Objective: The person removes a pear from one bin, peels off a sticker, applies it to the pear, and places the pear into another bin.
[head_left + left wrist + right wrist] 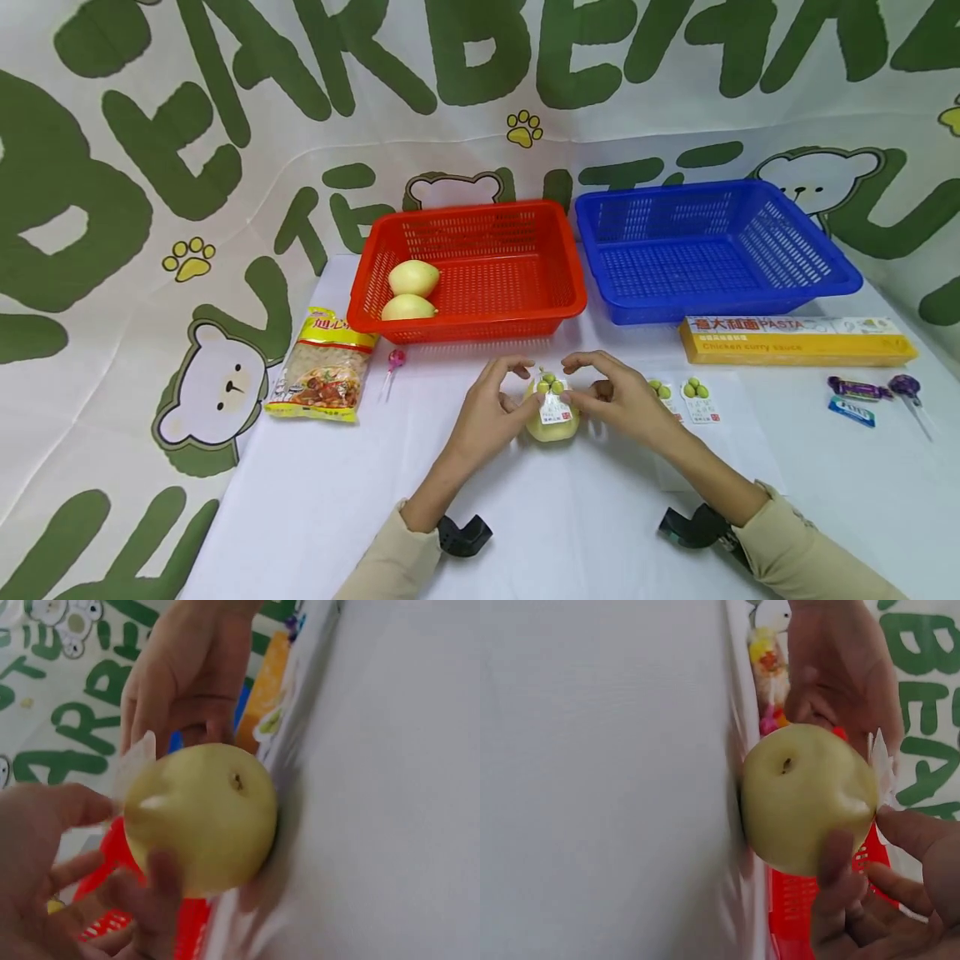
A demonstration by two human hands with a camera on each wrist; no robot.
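Observation:
A yellow-green pear (552, 427) stands on the white table between my two hands. A small white label with green dots (553, 400) lies on its top. My left hand (525, 387) curls round the pear's left side, thumb at the label's edge. My right hand (581, 385) curls round the right side in the same way. In the left wrist view, a finger of my left hand (79, 847) lies on the pear (202, 817), with the label (136, 759) sticking up beside the thumb. The right wrist view shows my right hand (870, 847) on the pear (802, 795) and at the label (881, 761).
Behind the hands stand a red basket (480, 210) holding two pears (411, 292) and a blue basket (840, 277). Two more labels (678, 393) lie right of the hands. A pasta box (795, 342), candies (855, 398) and a purple lollipop (904, 386) lie far right; a noodle packet (326, 371) and a pink lollipop (395, 360) lie left.

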